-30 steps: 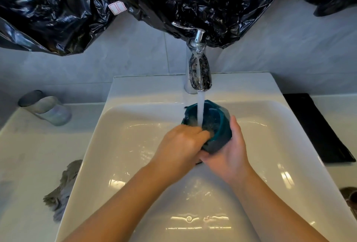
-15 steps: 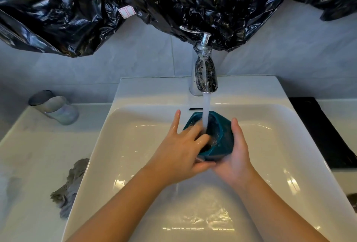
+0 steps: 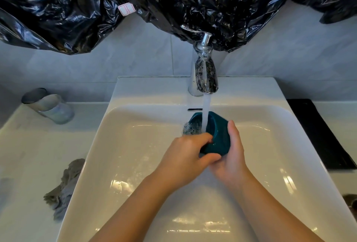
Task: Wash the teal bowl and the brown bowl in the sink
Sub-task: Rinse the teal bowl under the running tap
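Teal, faceted and wet, the one teal bowl (image 3: 218, 144) is held tilted at the frame's centre over the sink (image 3: 135, 94), under the single tap's (image 3: 205, 75) stream; right hand (image 3: 230, 158) cups its outer wall, grip curled round it; left hand (image 3: 183, 154) pinches the near rim, fingers inside, thumb outside; on the table at frame left, two cups (image 3: 56, 110) and one grey rag (image 3: 63, 187); at right, one black mat (image 3: 318, 135).

Left hand (image 3: 183, 158) fingertips hidden inside teal bowl (image 3: 220, 145).
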{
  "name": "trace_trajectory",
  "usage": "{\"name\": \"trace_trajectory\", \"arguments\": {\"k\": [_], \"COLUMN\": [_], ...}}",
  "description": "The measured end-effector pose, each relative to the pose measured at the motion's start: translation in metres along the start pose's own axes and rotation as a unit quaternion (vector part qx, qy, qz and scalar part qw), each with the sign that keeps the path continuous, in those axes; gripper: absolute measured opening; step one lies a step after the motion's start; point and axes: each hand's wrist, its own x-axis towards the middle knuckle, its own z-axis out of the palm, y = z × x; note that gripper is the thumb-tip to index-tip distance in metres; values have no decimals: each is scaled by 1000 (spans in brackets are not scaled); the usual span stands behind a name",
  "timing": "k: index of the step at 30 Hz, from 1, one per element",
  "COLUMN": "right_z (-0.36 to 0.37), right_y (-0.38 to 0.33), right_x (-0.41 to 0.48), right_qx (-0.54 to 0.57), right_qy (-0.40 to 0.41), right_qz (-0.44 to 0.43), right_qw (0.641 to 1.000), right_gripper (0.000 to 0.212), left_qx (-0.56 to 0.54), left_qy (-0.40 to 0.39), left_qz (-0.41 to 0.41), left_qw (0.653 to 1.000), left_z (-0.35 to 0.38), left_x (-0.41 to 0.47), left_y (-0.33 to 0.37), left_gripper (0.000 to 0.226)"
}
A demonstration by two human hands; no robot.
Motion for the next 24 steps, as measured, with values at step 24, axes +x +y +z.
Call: {"name": "trace_trajectory", "arguments": {"k": [24], "right_z": [14], "right_y": [-1], "right_x": [7], "right_qx": [-54], "right_qy": [149], "right_qz": [80], "right_qw": [984], "right_gripper": [50], "left_qx": [-646], "left_qy": [134], "left_qz": [-372], "left_qw": [652], "left_z": [7], "left_x": [10], "left_y": [-15], "left_gripper": [37]}}
